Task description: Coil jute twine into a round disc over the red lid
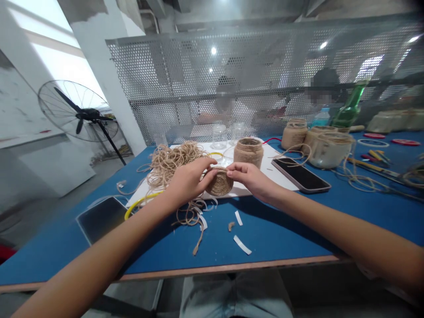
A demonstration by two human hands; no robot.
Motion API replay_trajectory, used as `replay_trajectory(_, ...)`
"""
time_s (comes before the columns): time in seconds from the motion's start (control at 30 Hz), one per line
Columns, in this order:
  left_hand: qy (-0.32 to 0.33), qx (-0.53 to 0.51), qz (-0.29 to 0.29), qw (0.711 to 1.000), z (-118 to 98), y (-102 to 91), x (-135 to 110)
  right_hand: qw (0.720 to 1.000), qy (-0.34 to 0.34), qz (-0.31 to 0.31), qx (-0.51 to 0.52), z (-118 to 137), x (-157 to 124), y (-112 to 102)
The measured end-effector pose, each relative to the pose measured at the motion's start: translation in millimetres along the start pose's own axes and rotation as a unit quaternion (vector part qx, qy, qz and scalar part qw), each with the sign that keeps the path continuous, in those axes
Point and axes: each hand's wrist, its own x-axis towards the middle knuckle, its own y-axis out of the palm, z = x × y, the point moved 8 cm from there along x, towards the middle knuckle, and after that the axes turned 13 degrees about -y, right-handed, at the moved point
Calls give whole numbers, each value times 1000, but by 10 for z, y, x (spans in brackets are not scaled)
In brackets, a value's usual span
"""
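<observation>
Both my hands hold a small round jar wrapped in jute twine (pixel 220 183), tipped so its twine-covered bottom faces me, just above the blue table (pixel 281 229). My left hand (pixel 188 181) grips its left side with fingers curled round it. My right hand (pixel 249 176) pinches its upper right edge. A loose heap of twine (pixel 172 161) lies behind my left hand on a white board (pixel 281 170). A finished twine-wrapped jar (pixel 248 151) stands upright just behind the one I hold.
A black phone (pixel 300 175) lies right of my hands, a dark tablet (pixel 101 217) at the left. Further twine-covered jars (pixel 314 141), a green bottle (pixel 349 106), clear glass jars (pixel 228 134), paper scraps (pixel 241 244). People sit behind a perforated metal screen (pixel 265 66). A fan (pixel 79 112) stands left.
</observation>
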Motion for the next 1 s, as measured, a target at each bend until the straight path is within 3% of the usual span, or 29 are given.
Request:
replay_trajectory(0.1,-22,-6,10,1000,23,12,17,1000,-5,-3,3,23,-9,18)
replay_trajectory(0.23,-46,-56,65,995,48,60,46,999,-15,-3,30,50,-21,58)
replay_trajectory(0.43,-59,-130,143,979,47,128,56,998,6,46,43,-5,-13,69)
replay_trajectory(0.57,-62,-163,183,967,25,200,26,996,-6,89,-10,23,-9,108)
replay_trajectory(0.7,-66,-181,198,961,-9,235,0,995,0,88,-46,50,-29,149)
replay_trajectory(1.0,-110,-248,210,939,59,228,26,999,0,47,17,39,-17,84)
